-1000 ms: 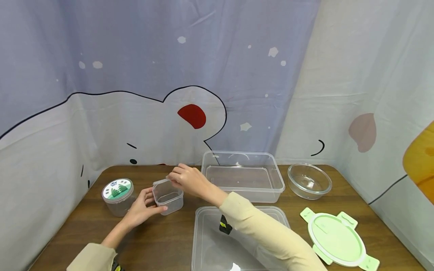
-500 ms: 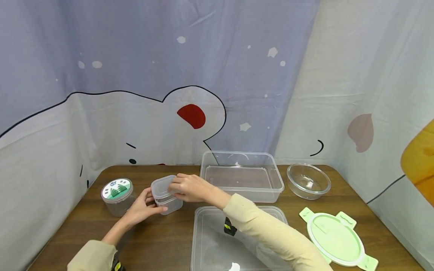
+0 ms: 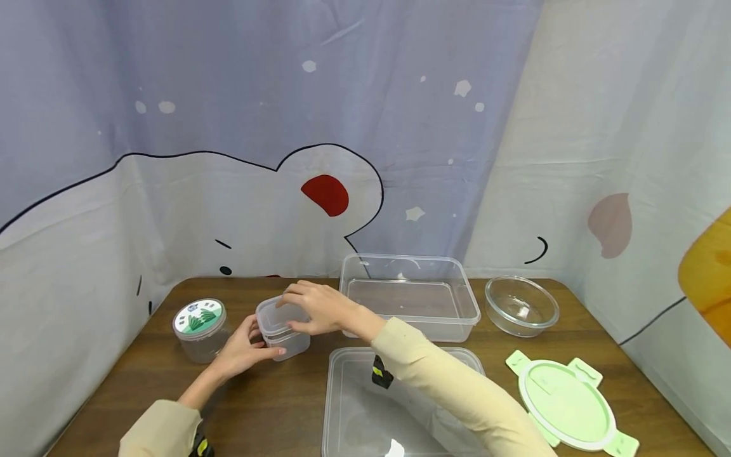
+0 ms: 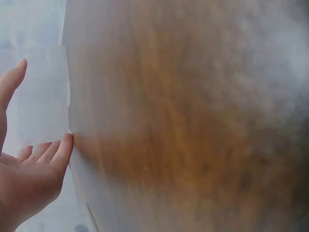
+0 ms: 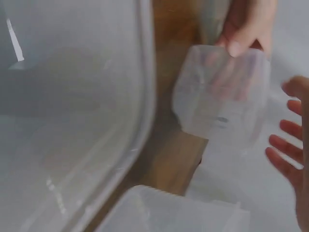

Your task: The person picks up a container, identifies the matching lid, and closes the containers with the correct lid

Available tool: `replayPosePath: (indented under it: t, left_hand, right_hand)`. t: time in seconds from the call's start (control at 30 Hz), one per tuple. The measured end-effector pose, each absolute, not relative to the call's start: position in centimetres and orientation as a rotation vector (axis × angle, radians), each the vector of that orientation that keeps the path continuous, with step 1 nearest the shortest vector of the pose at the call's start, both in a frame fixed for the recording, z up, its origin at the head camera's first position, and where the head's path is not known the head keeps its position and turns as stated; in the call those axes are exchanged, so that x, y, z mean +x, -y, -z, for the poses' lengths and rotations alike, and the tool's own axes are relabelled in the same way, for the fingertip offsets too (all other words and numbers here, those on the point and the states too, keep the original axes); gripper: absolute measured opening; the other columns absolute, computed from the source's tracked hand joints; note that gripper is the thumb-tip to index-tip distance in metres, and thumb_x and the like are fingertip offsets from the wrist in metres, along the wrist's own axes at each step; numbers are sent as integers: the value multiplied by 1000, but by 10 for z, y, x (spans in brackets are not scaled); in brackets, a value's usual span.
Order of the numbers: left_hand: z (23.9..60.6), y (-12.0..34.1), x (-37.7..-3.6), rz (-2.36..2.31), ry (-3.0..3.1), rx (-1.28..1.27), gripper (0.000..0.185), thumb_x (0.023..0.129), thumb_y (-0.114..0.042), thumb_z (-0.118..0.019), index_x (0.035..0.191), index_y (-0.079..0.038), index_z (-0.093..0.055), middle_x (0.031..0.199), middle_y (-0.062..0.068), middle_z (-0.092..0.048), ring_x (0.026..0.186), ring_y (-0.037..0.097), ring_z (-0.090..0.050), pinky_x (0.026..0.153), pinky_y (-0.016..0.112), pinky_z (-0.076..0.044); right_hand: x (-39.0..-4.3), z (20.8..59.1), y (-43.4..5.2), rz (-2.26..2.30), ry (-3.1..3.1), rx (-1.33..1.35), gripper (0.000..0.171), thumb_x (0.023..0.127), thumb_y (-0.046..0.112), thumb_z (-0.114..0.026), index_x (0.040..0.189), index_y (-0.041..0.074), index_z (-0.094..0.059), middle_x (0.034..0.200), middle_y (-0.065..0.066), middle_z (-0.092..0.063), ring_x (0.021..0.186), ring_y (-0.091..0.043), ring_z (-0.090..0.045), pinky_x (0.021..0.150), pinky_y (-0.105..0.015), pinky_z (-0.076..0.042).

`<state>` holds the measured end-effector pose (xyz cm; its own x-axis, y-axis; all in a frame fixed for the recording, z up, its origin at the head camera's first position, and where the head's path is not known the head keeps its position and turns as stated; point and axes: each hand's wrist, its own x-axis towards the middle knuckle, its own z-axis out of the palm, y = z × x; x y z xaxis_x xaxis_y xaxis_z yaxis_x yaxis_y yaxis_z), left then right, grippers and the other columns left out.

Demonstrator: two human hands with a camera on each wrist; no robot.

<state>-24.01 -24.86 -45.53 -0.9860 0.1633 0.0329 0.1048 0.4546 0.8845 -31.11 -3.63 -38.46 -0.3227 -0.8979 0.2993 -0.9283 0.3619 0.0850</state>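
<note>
A small clear plastic container (image 3: 294, 348) stands on the left half of the table with a translucent lid (image 3: 271, 322) lying over its top. My left hand (image 3: 242, 349) holds the container from the left, thumb along its near side and fingers around the far side. Over the lid is my right hand (image 3: 320, 309), its fingers spread and loosely bent. In the right wrist view that hand (image 5: 292, 130) is apart from the container (image 5: 219, 96). Whether the lid sits fully down is hard to tell. The left wrist view is mostly blurred.
Left of the container stands a round jar (image 3: 201, 330) with a green-and-white lid. A large clear box (image 3: 414, 327) and a round glass bowl (image 3: 521, 308) are at the back. Nearer lie a large flat translucent lid (image 3: 365, 406) and a green clip lid (image 3: 568, 403).
The lid, earlier tilted up at the container's far edge in my right hand, has come down over the top. My right fingers have since spread and lifted. The left hand stays put.
</note>
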Motion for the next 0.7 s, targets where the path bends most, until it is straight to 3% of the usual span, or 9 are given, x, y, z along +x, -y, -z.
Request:
replayPosePath:
  t: [0.13, 0.3, 0.47, 0.7]
  left_hand:
    - [457, 250, -241, -1613, -2607, 266, 91, 79, -21, -79, 143, 6, -20, 142, 29, -36, 132, 45, -42, 104, 49, -44]
    - [457, 250, -243, -1615, -2581, 285, 92, 79, -18, -80, 143, 6, -19, 143, 30, -36, 132, 46, -41, 106, 49, -43]
    - [456, 249, -243, -1624, -2574, 273, 93, 77, -17, -80, 144, 6, -19, 142, 30, -37, 132, 45, -41, 105, 48, -44]
    - [456, 250, -243, -1602, -2592, 257, 92, 77, -18, -81, 143, 6, -21, 141, 29, -39, 132, 44, -43, 103, 46, -46]
  right_hand:
    - [-319, 378, 46, -228, 2598, 1634, 61, 86, 48, -66, 137, 20, -49, 138, 4, -50, 126, -13, -46, 103, -25, -43]
    - [-331, 375, 55, -310, 2842, 1652, 79, 80, 52, -72, 145, 22, -40, 150, 2, -39, 137, -16, -36, 106, -31, -41]
    - [-339, 379, 59, -465, 2955, 1653, 88, 77, 50, -75, 149, 21, -34, 155, 1, -33, 138, -17, -34, 105, -31, -42]
    - [-341, 380, 59, -482, 2952, 1705, 88, 76, 46, -77, 148, 15, -36, 150, -1, -40, 131, -16, -39, 98, -24, -43]
